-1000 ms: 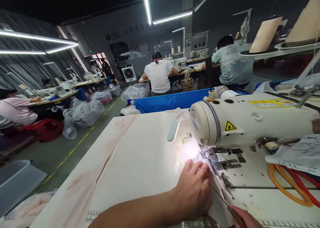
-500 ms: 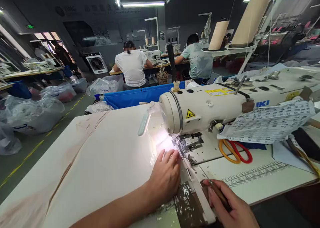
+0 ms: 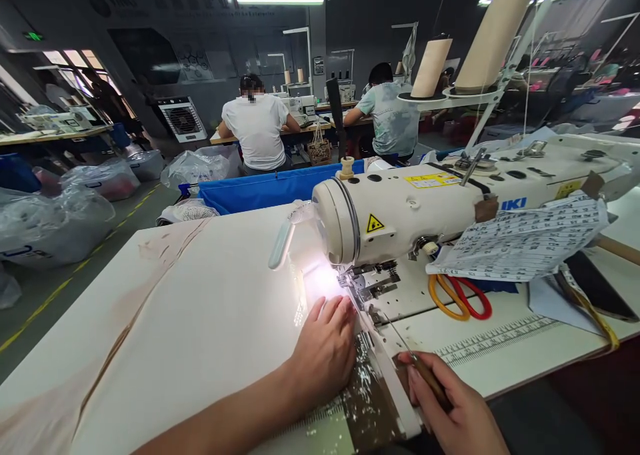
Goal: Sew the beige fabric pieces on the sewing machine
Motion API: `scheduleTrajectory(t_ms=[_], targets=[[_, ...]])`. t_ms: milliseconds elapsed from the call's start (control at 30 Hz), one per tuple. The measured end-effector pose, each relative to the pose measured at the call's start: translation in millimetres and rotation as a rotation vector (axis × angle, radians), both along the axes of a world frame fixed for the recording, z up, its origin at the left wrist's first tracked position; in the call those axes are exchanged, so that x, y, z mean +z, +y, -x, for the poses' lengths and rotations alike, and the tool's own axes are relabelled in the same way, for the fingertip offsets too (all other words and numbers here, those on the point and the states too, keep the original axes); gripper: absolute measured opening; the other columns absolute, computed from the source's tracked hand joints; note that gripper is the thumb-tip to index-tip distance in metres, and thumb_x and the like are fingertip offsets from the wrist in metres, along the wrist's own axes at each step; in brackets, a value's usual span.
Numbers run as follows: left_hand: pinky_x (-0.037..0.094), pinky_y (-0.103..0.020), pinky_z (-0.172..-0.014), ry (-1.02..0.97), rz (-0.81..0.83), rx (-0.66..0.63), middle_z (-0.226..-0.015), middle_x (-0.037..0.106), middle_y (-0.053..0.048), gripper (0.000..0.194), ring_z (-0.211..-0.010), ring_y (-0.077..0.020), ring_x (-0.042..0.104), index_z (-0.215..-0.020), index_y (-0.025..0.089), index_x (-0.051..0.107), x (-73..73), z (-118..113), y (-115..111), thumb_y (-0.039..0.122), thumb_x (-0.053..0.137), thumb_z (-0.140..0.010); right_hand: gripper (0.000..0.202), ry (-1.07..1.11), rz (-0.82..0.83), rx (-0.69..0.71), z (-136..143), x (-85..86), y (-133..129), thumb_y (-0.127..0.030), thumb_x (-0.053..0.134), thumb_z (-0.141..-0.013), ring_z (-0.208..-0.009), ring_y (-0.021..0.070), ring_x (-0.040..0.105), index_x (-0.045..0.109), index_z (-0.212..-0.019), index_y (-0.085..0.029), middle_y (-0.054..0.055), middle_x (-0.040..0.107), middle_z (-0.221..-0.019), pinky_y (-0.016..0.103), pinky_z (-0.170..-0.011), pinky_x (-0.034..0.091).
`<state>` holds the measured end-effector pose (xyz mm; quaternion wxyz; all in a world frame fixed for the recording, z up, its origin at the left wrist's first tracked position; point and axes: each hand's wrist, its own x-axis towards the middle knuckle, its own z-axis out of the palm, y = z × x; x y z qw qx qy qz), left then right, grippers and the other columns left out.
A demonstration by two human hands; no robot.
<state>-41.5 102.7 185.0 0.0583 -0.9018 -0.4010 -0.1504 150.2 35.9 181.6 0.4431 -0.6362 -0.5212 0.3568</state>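
My left hand (image 3: 327, 338) lies flat beside the needle area of a white sewing machine (image 3: 395, 208), its fingers stretched out. The fingertips rest at the edge of a narrow white strip (image 3: 393, 382). That strip runs from the presser foot (image 3: 350, 280) down to the table's front edge. Fingers of my right hand (image 3: 453, 402) are closed around the brown handle of an awl (image 3: 430, 380). Its thin metal shaft points up and left, towards the machine bed right of the strip. What lies under my left palm is hidden.
Orange-and-red-handled scissors (image 3: 457, 298) lie right of the needle area, behind a printed ruler scale (image 3: 495, 343). Printed cloth (image 3: 525, 238) hangs against the machine arm. Thread cones (image 3: 431, 68) stand above. Two people sit at machines beyond the blue cloth trough (image 3: 260, 190).
The whole view has shifted slightly, so everything sits a little further left. Both hands keep nearly the same places, and the awl stays in my right hand.
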Motion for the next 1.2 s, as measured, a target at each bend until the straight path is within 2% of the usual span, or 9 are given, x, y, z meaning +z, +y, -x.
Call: scheduleTrajectory(t_ms=[167, 333, 433, 533, 633, 800, 1000, 1200], targets=[[0.043, -0.052, -0.098, 0.001, 0.008, -0.003, -0.124, 0.057, -0.020, 0.038, -0.115, -0.0316, 0.052, -0.121, 0.006, 0.055, 2.2, 0, -1, 0.020, 0.038, -0.091, 0.033, 0.032, 0.036, 0.017, 0, 0.8, -1, -0.054, 0.056, -0.083, -0.047, 0.0119, 0.054, 0.068, -0.088, -0.023, -0.004, 0.057, -0.055, 0.017, -0.044, 0.043], [0.044, -0.049, -0.098, 0.002, -0.004, -0.012, -0.123, 0.058, -0.020, 0.037, -0.114, -0.0311, 0.053, -0.118, 0.005, 0.057, 2.8, 0, 0, 0.020, 0.036, -0.091, 0.030, 0.029, -0.002, 0.025, 0, -0.5, -1, -0.051, 0.058, -0.084, -0.051, 0.0123, 0.059, 0.068, -0.090, -0.024, -0.003, 0.060, -0.054, 0.014, -0.048, 0.047], [0.045, -0.047, -0.098, 0.004, -0.015, -0.010, -0.121, 0.059, -0.020, 0.038, -0.111, -0.0311, 0.054, -0.116, 0.003, 0.058, 4.1, 0, 0, 0.021, 0.036, -0.091, 0.031, 0.057, -0.007, -0.037, 5, -1.2, -4, -0.051, 0.057, -0.085, -0.066, 0.0143, 0.070, 0.067, -0.097, -0.025, 0.001, 0.074, -0.077, 0.013, -0.056, 0.052], [0.045, -0.045, -0.098, 0.018, -0.015, 0.000, -0.120, 0.060, -0.019, 0.038, -0.111, -0.0301, 0.054, -0.115, 0.004, 0.059, 5.2, 0, 2, 0.021, 0.035, -0.091, 0.034, 0.033, -0.011, -0.072, 10, -0.6, -7, -0.050, 0.055, -0.086, -0.092, 0.0157, 0.072, 0.065, -0.107, -0.026, 0.005, 0.075, -0.107, 0.011, -0.067, 0.053], [0.045, -0.045, -0.099, 0.027, -0.006, 0.014, -0.119, 0.059, -0.019, 0.037, -0.111, -0.0300, 0.054, -0.116, 0.003, 0.058, 6.0, 1, 5, 0.020, 0.037, -0.090, 0.033, -0.059, -0.016, -0.045, 14, -0.3, -9, -0.047, 0.051, -0.090, -0.094, 0.0142, 0.071, 0.061, -0.115, -0.028, 0.004, 0.074, -0.111, 0.009, -0.060, 0.052], [0.046, -0.043, -0.096, 0.018, 0.021, 0.038, -0.116, 0.058, -0.018, 0.035, -0.107, -0.0289, 0.053, -0.116, 0.004, 0.055, 8.8, 1, 10, 0.018, 0.041, -0.088, 0.020, -0.218, -0.209, 0.054, 19, -3.0, -1, -0.038, 0.046, -0.093, -0.082, 0.0147, 0.071, 0.060, -0.100, -0.026, 0.003, 0.073, -0.093, 0.015, -0.065, 0.053], [0.051, -0.039, -0.078, -0.036, 0.102, 0.104, -0.094, 0.056, -0.011, 0.020, -0.084, -0.0228, 0.051, -0.097, 0.009, 0.058, 10.4, -1, 16, 0.015, 0.042, -0.087, 0.019, -0.455, -0.500, 0.297, 28, -7.0, 21, -0.023, 0.042, -0.095, -0.078, 0.0137, 0.067, 0.058, -0.105, -0.024, 0.002, 0.067, -0.087, 0.020, -0.066, 0.052], [0.051, -0.039, -0.080, -0.111, 0.163, 0.084, -0.097, 0.056, -0.010, 0.018, -0.088, -0.0220, 0.053, -0.098, 0.013, 0.057, 6.8, 2, 19, 0.015, 0.042, -0.089, 0.025, -0.756, -0.718, 0.273, 41, -7.4, 36, -0.018, 0.035, -0.096, -0.066, 0.0144, 0.068, 0.060, -0.101, -0.017, 0.006, 0.070, -0.081, 0.021, -0.054, 0.050]])
